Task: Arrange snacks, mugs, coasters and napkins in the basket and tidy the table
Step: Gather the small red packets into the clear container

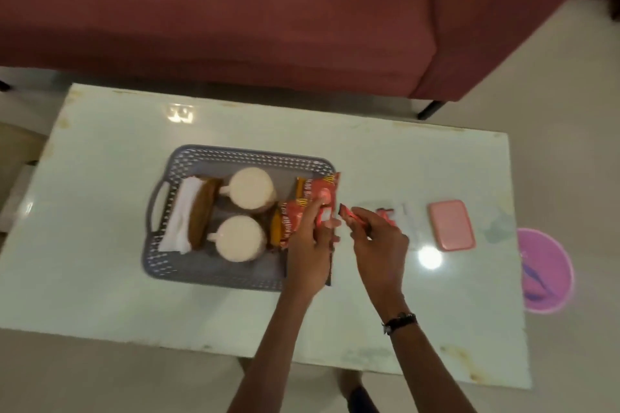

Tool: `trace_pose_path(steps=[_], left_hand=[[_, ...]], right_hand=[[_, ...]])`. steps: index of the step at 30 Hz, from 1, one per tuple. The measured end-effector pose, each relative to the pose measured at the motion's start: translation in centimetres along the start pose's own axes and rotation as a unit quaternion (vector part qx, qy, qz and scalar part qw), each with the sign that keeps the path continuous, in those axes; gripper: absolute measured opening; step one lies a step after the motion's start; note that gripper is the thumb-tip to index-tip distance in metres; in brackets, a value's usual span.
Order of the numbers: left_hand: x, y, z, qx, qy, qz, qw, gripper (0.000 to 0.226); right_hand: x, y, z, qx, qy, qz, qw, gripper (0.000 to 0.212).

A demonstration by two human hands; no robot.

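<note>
A grey plastic basket (pixel 201 273) with perforated walls and a cut-out handle at its left end sits near the middle of the pale, glossy counter (pixel 100 211). Inside, along the left wall, lies a folded white napkin (pixel 177 214), and leaning against it on its right is a stack of brown round coasters (pixel 201 211). Two cream-white mugs (pixel 250 189) stand in the centre, one behind the other, their handles pointing left toward the coasters. At the right end of the basket are shiny red snack packets (pixel 318 194) with yellow lettering, with an orange-brown packet (pixel 275 230) tucked beside them next to the nearer mug. The left hand (pixel 310 250) is over the right end of the basket, its fingers curled round one of the red packets and pinching it. The right hand (pixel 377 241) is just right of the basket, apart from the left, and pinches a small red wrapper piece (pixel 349 215) between thumb and fingers; a dark band is on that wrist. Farther right on the counter lie small red and white scraps (pixel 385 213), blurred, and a pink rectangular case (pixel 451 225) lying flat. A pink round bin (pixel 545 270) stands on the floor past the counter's right edge, and a maroon sofa (pixel 235 10) fills the far side.
</note>
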State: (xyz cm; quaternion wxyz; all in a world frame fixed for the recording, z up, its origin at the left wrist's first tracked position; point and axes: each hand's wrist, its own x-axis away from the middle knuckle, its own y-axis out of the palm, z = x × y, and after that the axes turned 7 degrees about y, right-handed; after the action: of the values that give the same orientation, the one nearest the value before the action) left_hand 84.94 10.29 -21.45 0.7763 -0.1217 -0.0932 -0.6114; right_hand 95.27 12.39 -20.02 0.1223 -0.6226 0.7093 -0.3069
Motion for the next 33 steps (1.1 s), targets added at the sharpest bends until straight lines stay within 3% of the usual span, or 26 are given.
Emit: trace_pose_path(steps=[5,9,15,19,25,33], left_hand=[[0.0,9.1,-0.4,-0.088,0.004,0.020,0.996,0.027],[-1.0,12.7,0.1,-0.174,-0.030,0.038,0.984,0.040],[-1.2,12.6,-1.3,-0.199,-0.046,0.058,0.977,0.043],[-1.2,12.3,-2.3,-0.223,-0.061,0.055,0.971,0.044],[-2.2,12.3,-4.3,-0.246,-0.090,0.023,0.965,0.051],[-3.6,11.4,-3.8,-0.304,-0.003,-0.047,0.952,0.064]], right_hand=[[-2.2,-5.4,6.2,0.019,0.063,0.057,0.996,0.009],[-3.1,-7.2,8.1,-0.003,0.081,0.084,0.993,0.016],[-4.5,-6.6,9.3,-0.001,0.065,-0.019,0.998,0.023],[-6.0,-7.4,11.6,0.027,0.104,0.057,0.993,0.032],[-9.9,-8.6,16.9,0.192,0.156,0.019,0.969,0.070],[-10.8,-8.2,16.9,0.165,0.194,0.007,0.967,0.084]])
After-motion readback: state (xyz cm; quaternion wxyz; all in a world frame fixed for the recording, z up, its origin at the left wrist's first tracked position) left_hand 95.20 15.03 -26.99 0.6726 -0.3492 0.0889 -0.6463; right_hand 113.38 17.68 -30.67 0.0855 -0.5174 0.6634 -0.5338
